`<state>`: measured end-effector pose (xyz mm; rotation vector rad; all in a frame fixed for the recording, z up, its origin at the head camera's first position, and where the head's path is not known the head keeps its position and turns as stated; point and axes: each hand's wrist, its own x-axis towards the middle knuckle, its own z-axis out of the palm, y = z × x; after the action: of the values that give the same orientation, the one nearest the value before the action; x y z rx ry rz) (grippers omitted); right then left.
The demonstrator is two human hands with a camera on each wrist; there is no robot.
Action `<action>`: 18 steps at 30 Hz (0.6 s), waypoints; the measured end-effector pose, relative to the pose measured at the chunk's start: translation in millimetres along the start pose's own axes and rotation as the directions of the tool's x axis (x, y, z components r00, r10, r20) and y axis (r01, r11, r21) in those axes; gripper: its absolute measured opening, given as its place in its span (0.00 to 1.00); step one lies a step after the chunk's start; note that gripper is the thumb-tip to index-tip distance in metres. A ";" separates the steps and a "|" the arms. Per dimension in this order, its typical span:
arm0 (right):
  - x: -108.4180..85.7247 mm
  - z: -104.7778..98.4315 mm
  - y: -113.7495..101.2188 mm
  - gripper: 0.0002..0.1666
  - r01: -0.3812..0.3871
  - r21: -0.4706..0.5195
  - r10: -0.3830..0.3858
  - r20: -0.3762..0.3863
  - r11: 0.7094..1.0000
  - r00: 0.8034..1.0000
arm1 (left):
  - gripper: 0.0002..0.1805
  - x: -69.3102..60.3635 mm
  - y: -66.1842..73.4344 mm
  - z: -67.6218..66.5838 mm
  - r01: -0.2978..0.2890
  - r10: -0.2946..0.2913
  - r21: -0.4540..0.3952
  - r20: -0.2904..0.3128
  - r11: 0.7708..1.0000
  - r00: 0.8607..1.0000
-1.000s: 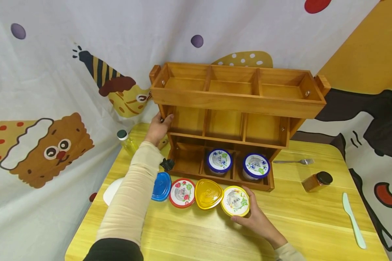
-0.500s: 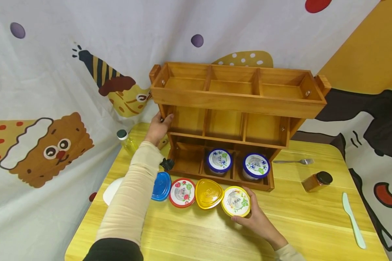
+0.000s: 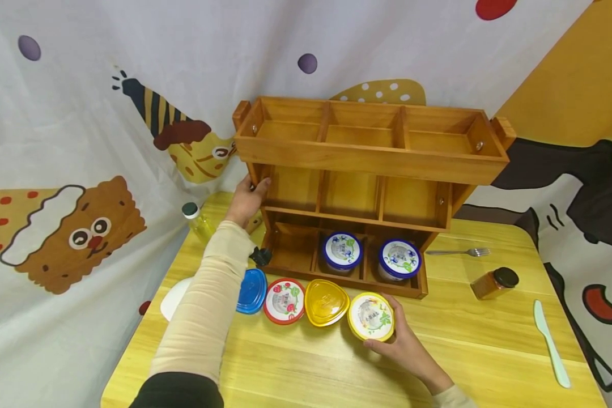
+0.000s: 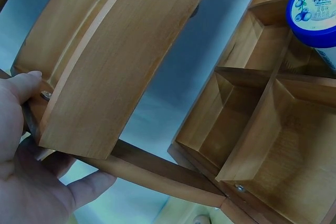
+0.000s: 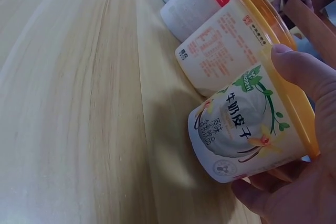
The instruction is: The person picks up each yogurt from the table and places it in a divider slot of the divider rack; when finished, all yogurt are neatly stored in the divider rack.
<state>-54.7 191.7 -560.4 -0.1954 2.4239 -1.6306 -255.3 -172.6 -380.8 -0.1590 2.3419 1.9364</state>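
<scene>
My left hand (image 3: 246, 201) grips the left side of a three-tier wooden rack (image 3: 372, 156), thumb and fingers on either side of the frame. In the right hand (image 3: 405, 343) is a white tub with a yellow-rimmed round lid (image 3: 371, 317), thumb at the lid and fingers beneath. Left of it stand a tub with an amber three-cornered lid (image 3: 326, 303), a red-lidded tub (image 3: 284, 301) and a blue-lidded tub (image 3: 252, 292), partly hidden by my left sleeve. Two round blue-lidded tubs (image 3: 343, 251) sit in the rack's bottom tier, middle and right compartments.
To the right lie a fork (image 3: 464, 253), a jar with a black cap (image 3: 494, 283) and a pale green knife (image 3: 552, 345). A bottle with a green cap (image 3: 198, 221) and a white item (image 3: 175, 297) are at the left. A printed cloth (image 3: 183, 68) hangs behind.
My right hand has shifted the yellow-lidded tub slightly to the right, away from the amber-lidded one. The left hand keeps its place on the rack.
</scene>
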 end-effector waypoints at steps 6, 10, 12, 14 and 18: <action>-3.7 -6.2 -5.0 0.65 -0.008 -0.012 0.008 -0.013 1.000 1.000 | 0.29 -1.1 1.4 0.3 0.005 -0.005 0.004 0.001 1.000 1.000; -2.1 -11.7 -11.1 0.64 0.022 0.018 -0.021 -0.016 1.000 1.000 | 0.30 6.4 -6.8 -0.8 -0.004 0.004 -0.008 -0.006 1.000 1.000; -0.8 -14.6 -14.2 0.64 0.026 0.039 -0.026 -0.015 0.999 1.000 | 0.30 12.5 -14.2 -1.3 -0.012 0.012 -0.006 -0.012 1.000 1.000; 0.1 -17.5 -17.0 0.63 0.022 0.044 -0.022 -0.014 0.999 1.000 | 0.30 18.0 -21.0 -1.6 -0.021 0.021 0.003 -0.018 1.000 1.000; 1.7 -23.8 -22.8 0.63 0.015 0.045 -0.015 -0.011 0.999 1.000 | 0.30 21.8 -25.4 -2.3 -0.020 0.020 -0.002 -0.021 1.000 1.000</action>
<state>-62.5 204.1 -530.8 -0.1987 2.3970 -1.6949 -273.3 -180.0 -408.2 -0.1568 2.3631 1.9563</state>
